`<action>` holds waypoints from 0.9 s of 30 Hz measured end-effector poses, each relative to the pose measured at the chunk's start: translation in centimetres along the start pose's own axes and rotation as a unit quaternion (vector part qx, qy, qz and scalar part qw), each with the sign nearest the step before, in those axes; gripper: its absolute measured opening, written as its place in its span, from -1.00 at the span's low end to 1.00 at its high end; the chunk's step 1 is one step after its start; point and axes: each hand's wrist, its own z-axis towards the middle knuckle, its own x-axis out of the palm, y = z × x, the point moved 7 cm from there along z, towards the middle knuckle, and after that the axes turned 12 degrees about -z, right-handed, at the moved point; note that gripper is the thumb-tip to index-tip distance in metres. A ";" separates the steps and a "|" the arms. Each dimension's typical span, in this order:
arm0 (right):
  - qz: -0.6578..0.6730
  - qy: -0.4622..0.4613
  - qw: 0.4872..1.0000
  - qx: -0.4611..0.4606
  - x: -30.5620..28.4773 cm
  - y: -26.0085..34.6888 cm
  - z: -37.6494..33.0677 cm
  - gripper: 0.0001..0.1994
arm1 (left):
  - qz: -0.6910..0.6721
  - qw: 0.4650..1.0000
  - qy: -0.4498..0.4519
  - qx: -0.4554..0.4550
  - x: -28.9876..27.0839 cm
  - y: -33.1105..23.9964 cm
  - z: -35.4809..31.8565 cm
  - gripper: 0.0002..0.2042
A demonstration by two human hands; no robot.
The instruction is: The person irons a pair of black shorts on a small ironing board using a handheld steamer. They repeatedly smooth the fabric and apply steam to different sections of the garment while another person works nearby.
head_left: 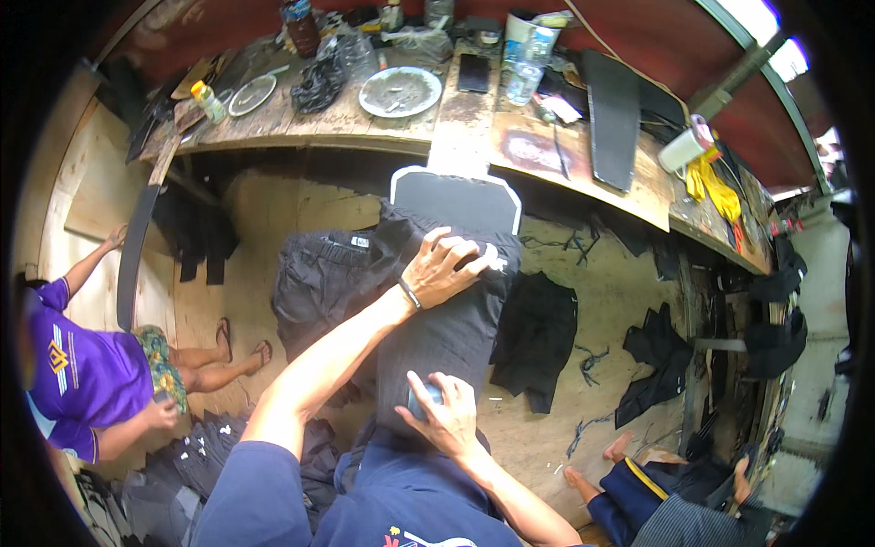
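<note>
Right hand nearest the body, fingers curled shut around a small grey tool, pressing it onto dark trousers. Trousers lie stretched over a dark padded board running out from the wooden workbench. Left hand further up, fingers spread flat on the cloth near the waistband. Round metal plate sits on the bench beyond.

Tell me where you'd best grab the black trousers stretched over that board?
Probably at the waistband, the loose bunched end of the black trousers, coming from the person's left. The leg lies taut on the board under the left hand and right hand, leaving no slack for a grip.
</note>
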 end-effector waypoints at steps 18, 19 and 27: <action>0.030 0.177 0.982 -0.057 6.5 -6.9 12.0 -0.26 | -0.084 0.969 0.169 -0.160 6.2 9.1 -0.1 -0.51; 0.026 0.139 0.987 -0.075 7.6 -7.9 12.8 -0.25 | -0.086 0.969 0.168 -0.160 6.3 9.2 -0.1 -0.52; 0.011 0.282 0.959 0.011 8.6 -3.4 -0.6 -0.12 | -0.103 0.972 0.111 -0.180 5.9 9.3 -0.3 -0.55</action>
